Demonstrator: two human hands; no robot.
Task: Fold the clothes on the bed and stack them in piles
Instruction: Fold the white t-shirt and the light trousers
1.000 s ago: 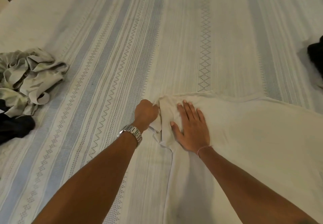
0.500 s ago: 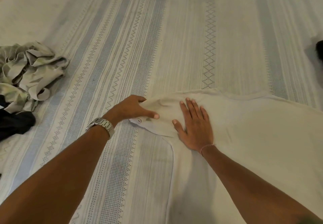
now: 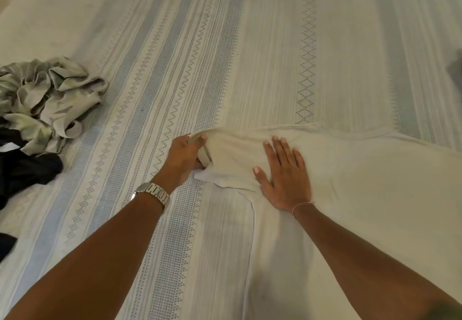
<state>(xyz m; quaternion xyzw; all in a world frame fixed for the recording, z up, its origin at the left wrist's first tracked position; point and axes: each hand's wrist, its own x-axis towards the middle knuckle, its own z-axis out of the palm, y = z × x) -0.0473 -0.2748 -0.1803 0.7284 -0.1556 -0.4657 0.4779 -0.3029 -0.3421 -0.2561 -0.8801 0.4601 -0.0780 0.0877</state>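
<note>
Under the right hand [image 3: 285, 177], which lies flat with straight, slightly spread fingers, a cream shirt [image 3: 362, 194] is laid out on the striped bedspread [image 3: 225, 44], its body running away to the right of that palm and back toward the person beneath the right forearm. The cloth looks thin, light and limp; it will likely drape, wrinkle and slide over the bedspread rather than hold any shape, so a fold probably needs one hand to pin the fabric while the other carries an edge across. The sleeve [image 3: 225, 154], just left of the right hand's thumb, seems the natural place to take hold, at its hem or corner, where a pinch can lift it without dragging the body. That is where the left hand [image 3: 185, 157] is: its fingers are curled round the sleeve's end, thumb and fingertips gripping the bunched hem, with part of the cloth wrapped over the knuckle side; how firmly it grips cannot be told. The right hand holds nothing and only presses the shoulder area down. Well off to the left of the left hand lies a crumpled grey-green garment [image 3: 50, 97] touching a dark garment [image 3: 25, 169], both unfolded.
</note>
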